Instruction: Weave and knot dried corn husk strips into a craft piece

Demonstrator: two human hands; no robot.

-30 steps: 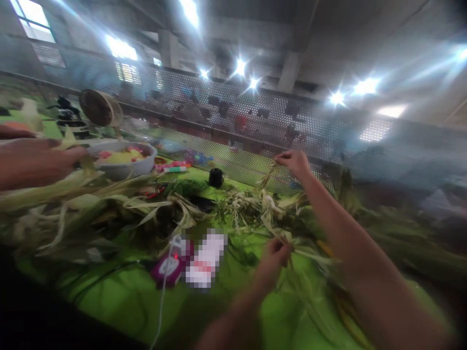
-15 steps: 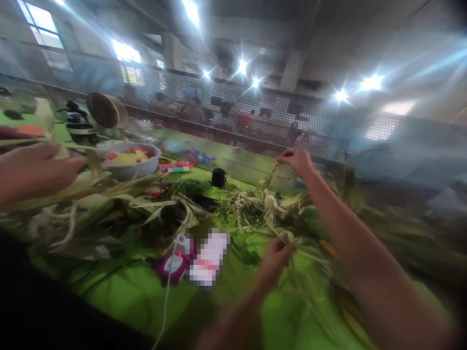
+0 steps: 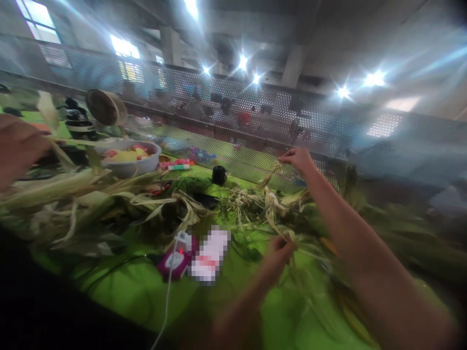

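Note:
My right hand (image 3: 298, 160) pinches the upper end of a twisted corn husk strand (image 3: 270, 201), raised in front of the mesh panel. Lower down, my left hand (image 3: 280, 253) has its fingers closed on the lower part of the same strand, with loose thin ends trailing below. Between the hands the strand hangs slightly slack. Beside it lies a tangle of dried husk fibres (image 3: 242, 201). To the left of my left hand is a phone (image 3: 211, 255), blurred out, next to a purple device (image 3: 174, 260) with a white cable and a red light.
At the left edge a co-worker's hand (image 3: 18, 146) holds a pale husk strip. Piles of husks (image 3: 98, 204) cover the left side. Behind them stand a grey bowl (image 3: 134, 167) with yellow and pink pieces, a fan (image 3: 105, 108) and a black cup (image 3: 219, 175). A mesh partition (image 3: 248, 131) runs behind.
The co-worker's hand at the left has moved up and left, drawing a husk strip with it. My own hands stay almost still on the strand.

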